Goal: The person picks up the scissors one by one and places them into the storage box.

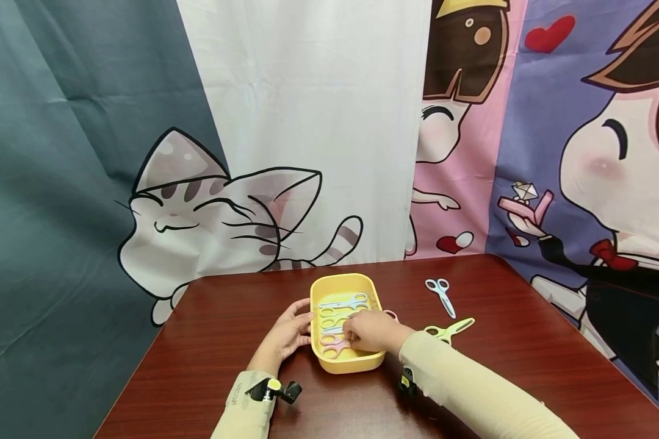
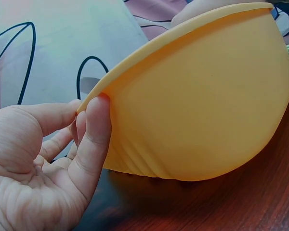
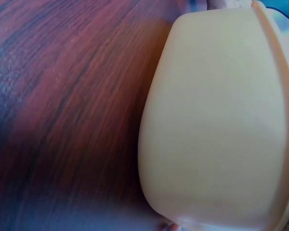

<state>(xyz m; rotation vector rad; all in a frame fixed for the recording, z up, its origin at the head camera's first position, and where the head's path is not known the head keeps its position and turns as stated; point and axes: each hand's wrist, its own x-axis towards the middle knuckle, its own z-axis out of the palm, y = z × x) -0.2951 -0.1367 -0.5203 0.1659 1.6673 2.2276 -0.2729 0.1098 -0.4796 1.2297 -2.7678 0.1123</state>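
Behind the yellow basket (image 1: pixel 347 366), a cartoon backdrop (image 1: pixel 307 91); beneath it, a reddish-brown table (image 1: pixel 208 366). The left hand (image 1: pixel 290 332) grips the basket's left rim; the right hand (image 1: pixel 376 332), grasp indiscernible, partly hides several scissors (image 1: pixel 342 344) inside. Right of the basket: green scissors (image 1: pixel 459 327), blue scissors (image 1: pixel 445 298).

One table (image 1: pixel 241 305), one yellow tub (image 1: pixel 347 366) and two hands (image 1: pixel 288 334) are shown; three pairs of scissors (image 1: pixel 444 298) are seen outside the tub, at least three inside.

You face a cartoon-printed cloth (image 1: pixel 318 91) at twelve o'clock, its cat (image 1: pixel 208 244) at eleven, beyond your reddish-brown bench (image 1: pixel 187 353).
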